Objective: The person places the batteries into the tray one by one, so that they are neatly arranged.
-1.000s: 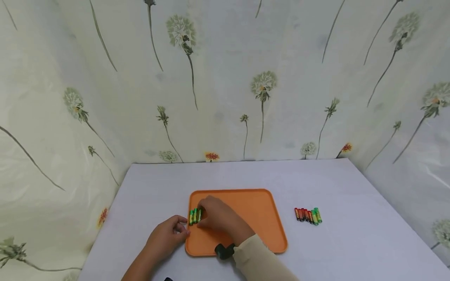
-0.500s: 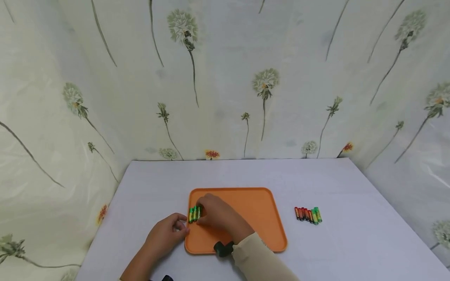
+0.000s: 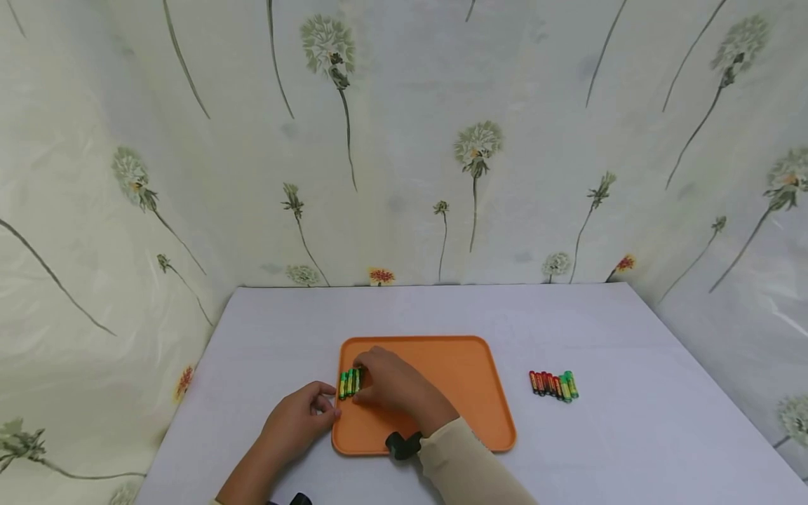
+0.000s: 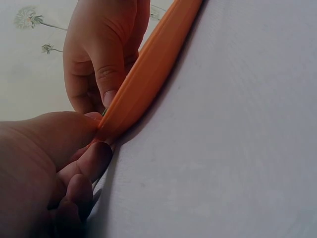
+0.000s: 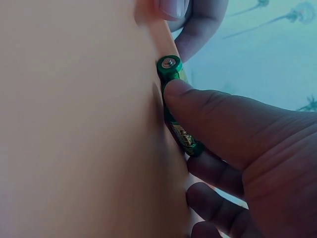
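An orange tray (image 3: 435, 393) lies on the white table. At its left rim my left hand (image 3: 298, 423) pinches the edge between thumb and curled fingers; the left wrist view shows this rim (image 4: 148, 74) close up. Inside the tray, along the left side, several green AA-size batteries (image 3: 348, 384) lie side by side. My right hand (image 3: 394, 387) reaches across the tray and pinches the right-hand battery of this row. In the right wrist view the thumb rests on that green battery (image 5: 182, 135), its button end facing the camera; other batteries are mostly hidden there.
To the right of the tray, several red batteries (image 3: 544, 383) and green batteries (image 3: 569, 386) lie in a row on the white table (image 3: 631, 435). Dandelion-patterned sheeting (image 3: 404, 140) rises behind and on both sides. A black strap piece (image 3: 402, 445) sits at my right wrist.
Both hands stay nearly in place, the right still pinching the battery at the end of the row. The head view has shifted slightly.
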### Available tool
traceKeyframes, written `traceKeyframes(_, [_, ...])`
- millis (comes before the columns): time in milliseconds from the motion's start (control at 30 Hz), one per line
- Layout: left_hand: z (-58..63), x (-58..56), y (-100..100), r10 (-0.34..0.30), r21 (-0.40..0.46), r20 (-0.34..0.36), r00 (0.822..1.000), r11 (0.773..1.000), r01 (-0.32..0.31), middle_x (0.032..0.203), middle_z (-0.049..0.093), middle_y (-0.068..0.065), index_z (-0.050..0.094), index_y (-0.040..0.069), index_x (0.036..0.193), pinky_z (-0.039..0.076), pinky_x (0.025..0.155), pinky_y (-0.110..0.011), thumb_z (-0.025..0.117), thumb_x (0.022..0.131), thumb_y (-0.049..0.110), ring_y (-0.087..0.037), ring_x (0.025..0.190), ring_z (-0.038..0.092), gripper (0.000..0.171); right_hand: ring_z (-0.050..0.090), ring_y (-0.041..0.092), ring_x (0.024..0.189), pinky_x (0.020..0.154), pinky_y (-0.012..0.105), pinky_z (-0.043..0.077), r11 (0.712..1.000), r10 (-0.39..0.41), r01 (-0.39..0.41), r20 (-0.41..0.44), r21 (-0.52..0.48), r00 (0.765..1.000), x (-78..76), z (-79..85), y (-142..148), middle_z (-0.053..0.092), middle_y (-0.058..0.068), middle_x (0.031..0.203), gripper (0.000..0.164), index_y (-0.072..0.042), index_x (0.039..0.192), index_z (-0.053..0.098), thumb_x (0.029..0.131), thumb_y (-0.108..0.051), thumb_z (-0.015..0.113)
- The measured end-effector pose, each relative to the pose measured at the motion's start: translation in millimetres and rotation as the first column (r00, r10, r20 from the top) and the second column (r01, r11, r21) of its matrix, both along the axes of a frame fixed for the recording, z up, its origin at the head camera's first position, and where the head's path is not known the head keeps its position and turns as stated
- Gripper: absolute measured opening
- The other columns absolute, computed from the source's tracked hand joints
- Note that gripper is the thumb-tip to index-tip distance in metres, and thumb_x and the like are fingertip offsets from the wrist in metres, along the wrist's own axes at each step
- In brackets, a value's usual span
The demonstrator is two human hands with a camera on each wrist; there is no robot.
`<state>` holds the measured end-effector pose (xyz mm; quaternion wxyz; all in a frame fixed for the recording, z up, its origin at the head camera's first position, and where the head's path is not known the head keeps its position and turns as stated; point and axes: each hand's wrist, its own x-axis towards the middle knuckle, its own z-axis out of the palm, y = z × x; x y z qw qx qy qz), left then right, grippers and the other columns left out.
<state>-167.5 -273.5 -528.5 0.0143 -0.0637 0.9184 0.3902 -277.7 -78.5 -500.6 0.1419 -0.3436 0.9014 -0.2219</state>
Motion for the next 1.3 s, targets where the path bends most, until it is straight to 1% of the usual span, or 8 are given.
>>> traceKeyframes(200, [-0.3, 0.2, 0, -0.003, -0.005, -0.004, 1.000, 1.000, 0.002, 0.083, 0.065, 0.015, 0.070, 0.019, 0.115, 0.041, 0.068, -0.030, 0.082, 0.090, 0.033, -0.010, 0.072, 0.054, 0.031, 0.055, 0.007, 0.107, 0.098, 0.032, 0.050, 1.000, 0.000, 0.000, 0.005, 0.002, 1.000, 0.2, 1.2, 1, 0.061, -0.007, 0.122, 0.057, -0.019, 0.135, 0.065, 0.088, -0.043, 0.085])
traceKeyframes(467, [-1.6, -1.0, 1, 0.000, -0.003, -0.006, 1.000, 1.000, -0.001, 0.083, 0.065, 0.016, 0.070, 0.021, 0.115, 0.041, 0.068, -0.029, 0.081, 0.090, 0.033, -0.009, 0.072, 0.054, 0.030, 0.055, 0.010, 0.112, 0.103, 0.036, 0.049, 0.999, -0.036, 0.038, 0.056, -0.032, 0.998, -2.5, -1.5, 2, 0.062, -0.005, 0.130, 0.059, -0.017, 0.134, 0.065, 0.086, -0.042, 0.087])
traceKeyframes(600, [-2.2, -0.8, 0, -0.007, -0.006, -0.009, 1.000, 1.000, 0.007, 0.083, 0.065, 0.016, 0.070, 0.020, 0.116, 0.041, 0.068, -0.029, 0.081, 0.091, 0.034, -0.009, 0.072, 0.055, 0.031, 0.054, 0.011, 0.117, 0.107, 0.037, 0.048, 0.999, -0.027, 0.028, 0.050, -0.029, 0.998, -4.6, -2.1, 4, 0.062, -0.004, 0.133, 0.060, -0.017, 0.135, 0.064, 0.086, -0.043, 0.087])
traceKeyframes(800, [-2.0, -0.3, -1, -0.010, -0.007, -0.003, 1.000, 1.000, 0.010, 0.083, 0.065, 0.016, 0.070, 0.020, 0.117, 0.041, 0.068, -0.030, 0.081, 0.090, 0.035, -0.009, 0.072, 0.055, 0.033, 0.055, 0.013, 0.125, 0.112, 0.039, 0.045, 1.000, -0.021, 0.022, 0.054, -0.021, 0.998, -3.5, 2.0, 8, 0.062, -0.003, 0.137, 0.064, -0.016, 0.139, 0.062, 0.087, -0.045, 0.086])
traceKeyframes(933, [-1.9, -0.9, 0, -0.007, -0.006, -0.009, 1.000, 1.000, 0.007, 0.083, 0.066, 0.017, 0.070, 0.021, 0.117, 0.042, 0.068, -0.030, 0.082, 0.090, 0.034, -0.009, 0.071, 0.055, 0.032, 0.055, 0.015, 0.129, 0.113, 0.041, 0.045, 0.999, -0.044, 0.046, 0.065, -0.024, 0.997, -3.9, 3.3, 14, 0.061, -0.002, 0.140, 0.067, -0.017, 0.141, 0.061, 0.087, -0.048, 0.085])
traceKeyframes(1067, [-1.5, -0.9, 0, -0.001, -0.005, -0.011, 1.000, 1.000, 0.001, 0.083, 0.066, 0.018, 0.070, 0.021, 0.116, 0.042, 0.070, -0.030, 0.082, 0.090, 0.034, -0.008, 0.071, 0.055, 0.032, 0.055, 0.016, 0.131, 0.113, 0.043, 0.044, 0.996, -0.077, 0.079, 0.083, -0.032, 0.994, -7.9, 1.8, 23, 0.061, -0.002, 0.142, 0.073, -0.018, 0.145, 0.058, 0.086, -0.052, 0.083])
traceKeyframes(1167, [-1.5, -0.8, 0, 0.002, -0.007, -0.001, 1.000, 1.000, -0.002, 0.083, 0.066, 0.017, 0.070, 0.021, 0.117, 0.042, 0.070, -0.031, 0.082, 0.090, 0.035, -0.009, 0.072, 0.055, 0.032, 0.056, 0.017, 0.128, 0.111, 0.043, 0.046, 0.993, -0.102, 0.108, 0.103, -0.048, 0.989, -10.5, 1.1, 31, 0.062, -0.002, 0.140, 0.074, -0.019, 0.146, 0.057, 0.086, -0.054, 0.083])
traceKeyframes(1300, [-1.8, -1.3, 1, 0.004, -0.002, 0.009, 1.000, 1.000, -0.004, 0.083, 0.065, 0.016, 0.070, 0.020, 0.117, 0.042, 0.070, -0.031, 0.082, 0.090, 0.034, -0.009, 0.072, 0.055, 0.032, 0.059, 0.019, 0.123, 0.106, 0.045, 0.048, 0.985, -0.135, 0.150, 0.161, -0.087, 0.978, -12.1, 2.9, 45, 0.063, 0.000, 0.136, 0.071, -0.021, 0.146, 0.057, 0.087, -0.051, 0.083])
